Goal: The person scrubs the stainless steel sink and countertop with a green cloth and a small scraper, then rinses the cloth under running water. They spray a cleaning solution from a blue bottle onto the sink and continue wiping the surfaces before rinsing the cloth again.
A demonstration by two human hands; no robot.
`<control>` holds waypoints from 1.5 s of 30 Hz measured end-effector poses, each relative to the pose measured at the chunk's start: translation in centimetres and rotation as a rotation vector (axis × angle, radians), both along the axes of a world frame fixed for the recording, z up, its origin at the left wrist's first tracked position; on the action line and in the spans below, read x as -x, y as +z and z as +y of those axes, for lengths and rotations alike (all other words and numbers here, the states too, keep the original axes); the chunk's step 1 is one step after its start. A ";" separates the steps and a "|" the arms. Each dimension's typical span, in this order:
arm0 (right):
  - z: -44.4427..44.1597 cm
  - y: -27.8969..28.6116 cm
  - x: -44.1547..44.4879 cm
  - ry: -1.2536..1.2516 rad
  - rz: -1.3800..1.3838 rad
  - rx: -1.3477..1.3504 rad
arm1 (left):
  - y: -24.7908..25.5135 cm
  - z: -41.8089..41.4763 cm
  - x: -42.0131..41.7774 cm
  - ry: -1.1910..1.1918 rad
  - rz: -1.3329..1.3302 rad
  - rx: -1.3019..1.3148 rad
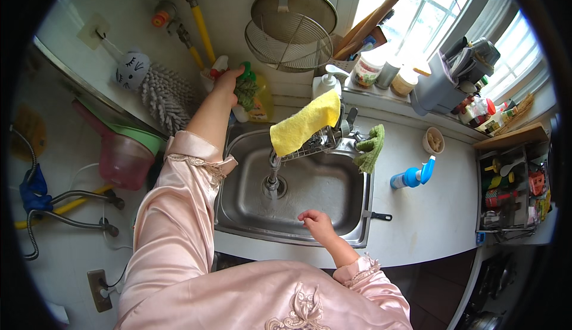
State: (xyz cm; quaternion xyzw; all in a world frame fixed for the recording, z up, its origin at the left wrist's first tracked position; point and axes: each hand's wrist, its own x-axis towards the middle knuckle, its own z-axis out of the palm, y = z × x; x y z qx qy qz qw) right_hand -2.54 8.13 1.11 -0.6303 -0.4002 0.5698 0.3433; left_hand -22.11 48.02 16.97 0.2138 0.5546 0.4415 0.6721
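My left hand (230,82) reaches to the back left corner. It is among a spray bottle with a red and white head (219,65), a green cloth (246,92) and a bottle of yellow liquid (264,100) with a green top. Its fingertips are partly hidden, so whether it grips any of these is unclear. Over the front of the stainless steel sink (241,200) hovers my right hand (317,226), fingers loosely curled and holding nothing. Water runs from the faucet (274,164) towards the drain. A yellow cloth (305,122) drapes over the wire rack (313,147) behind it.
Another green cloth (372,149) hangs at the sink's right rear. A blue pump bottle (412,177), a small bowl (433,140) and a black-handled tool (380,216) are on the right. Strainers (290,39) hang behind; a pink dipper (127,158) hangs left.
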 end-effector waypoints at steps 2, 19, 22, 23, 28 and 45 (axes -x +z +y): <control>0.1 0.4 0.3 0.007 0.023 0.011 | -1.4 1.0 1.1 -0.024 -0.032 -0.014; -0.3 2.5 0.4 0.023 0.048 0.077 | 2.5 -6.2 1.5 -0.014 -0.349 0.026; 0.1 2.1 0.8 0.007 0.159 0.105 | -0.4 -10.4 4.5 -0.091 -0.434 0.066; 0.3 2.5 0.9 -0.008 0.198 0.127 | -1.1 -12.9 4.6 -0.049 -0.416 0.126; 2.1 4.1 2.7 -0.085 0.382 0.213 | -9.7 -25.3 6.4 -0.075 -0.437 0.363; 2.2 12.2 5.2 0.294 -0.604 -0.855 | -12.2 -33.6 -3.7 -0.131 -0.559 0.343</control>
